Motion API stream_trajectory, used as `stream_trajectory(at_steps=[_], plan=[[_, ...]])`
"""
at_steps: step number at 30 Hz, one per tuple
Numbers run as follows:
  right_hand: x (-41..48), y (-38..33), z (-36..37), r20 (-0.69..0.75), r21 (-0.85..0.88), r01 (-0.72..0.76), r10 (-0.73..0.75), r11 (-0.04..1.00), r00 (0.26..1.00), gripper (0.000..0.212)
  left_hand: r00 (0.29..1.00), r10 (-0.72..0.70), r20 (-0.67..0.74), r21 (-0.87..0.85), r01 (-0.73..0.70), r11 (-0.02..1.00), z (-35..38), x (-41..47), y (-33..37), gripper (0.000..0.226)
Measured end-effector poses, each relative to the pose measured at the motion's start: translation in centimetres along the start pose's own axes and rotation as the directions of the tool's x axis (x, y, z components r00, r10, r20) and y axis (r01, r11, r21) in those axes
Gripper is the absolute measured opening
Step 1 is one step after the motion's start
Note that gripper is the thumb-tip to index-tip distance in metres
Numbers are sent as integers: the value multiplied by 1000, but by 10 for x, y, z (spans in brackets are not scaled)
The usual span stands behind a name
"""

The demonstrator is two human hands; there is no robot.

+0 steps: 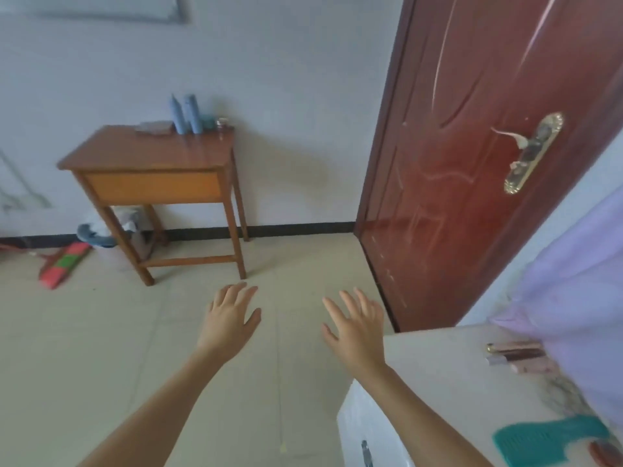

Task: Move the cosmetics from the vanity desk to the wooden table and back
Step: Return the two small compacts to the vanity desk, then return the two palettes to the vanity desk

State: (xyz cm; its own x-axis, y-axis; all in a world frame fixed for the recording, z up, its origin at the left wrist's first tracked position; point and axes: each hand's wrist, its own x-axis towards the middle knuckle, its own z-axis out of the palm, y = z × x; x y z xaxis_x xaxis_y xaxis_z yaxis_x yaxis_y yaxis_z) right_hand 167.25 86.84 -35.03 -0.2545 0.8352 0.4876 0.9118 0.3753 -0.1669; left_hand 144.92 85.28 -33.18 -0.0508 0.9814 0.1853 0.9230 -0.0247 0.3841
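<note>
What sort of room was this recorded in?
Probably a home bedroom or dressing area: a white vanity desk with a teal comb and cosmetic tubes, a small wooden table holding blue bottles, and a red-brown door.

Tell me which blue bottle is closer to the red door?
The right-hand blue bottle, next to the teal jar; the other blue bottle stands left of it, farther from the door.

I see the white worktop [438,365] cut off by the right and bottom edges. The lilac curtain [580,298] covers its far side and the ends of the slim tubes [517,357]. A reddish thing [606,455] in the corner is cropped beyond telling. On the wooden worktop [151,153] the small jars [220,123] blur. The heap [97,230] beneath is unreadable.
</note>
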Motion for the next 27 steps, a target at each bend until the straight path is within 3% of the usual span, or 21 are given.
stream_trajectory(at_steps=[3,11,17,27], plan=[[49,-76,7,-3,42,117,-117,992,993,43,989,-81,-126,-44,76,996,-60,5,-57,44],[171,-260,-9,-69,139,199,-191,970,979,43,907,-79,-414,-57,61,997,-231,23,-189,42],[235,-340,-26,-163,81,363,-347,928,924,47,886,-97,-453,54,135,989,-312,15,-259,44],[317,-454,-25,-196,55,514,-496,856,846,49,844,-155,-513,165,274,947,-396,34,-340,46]])
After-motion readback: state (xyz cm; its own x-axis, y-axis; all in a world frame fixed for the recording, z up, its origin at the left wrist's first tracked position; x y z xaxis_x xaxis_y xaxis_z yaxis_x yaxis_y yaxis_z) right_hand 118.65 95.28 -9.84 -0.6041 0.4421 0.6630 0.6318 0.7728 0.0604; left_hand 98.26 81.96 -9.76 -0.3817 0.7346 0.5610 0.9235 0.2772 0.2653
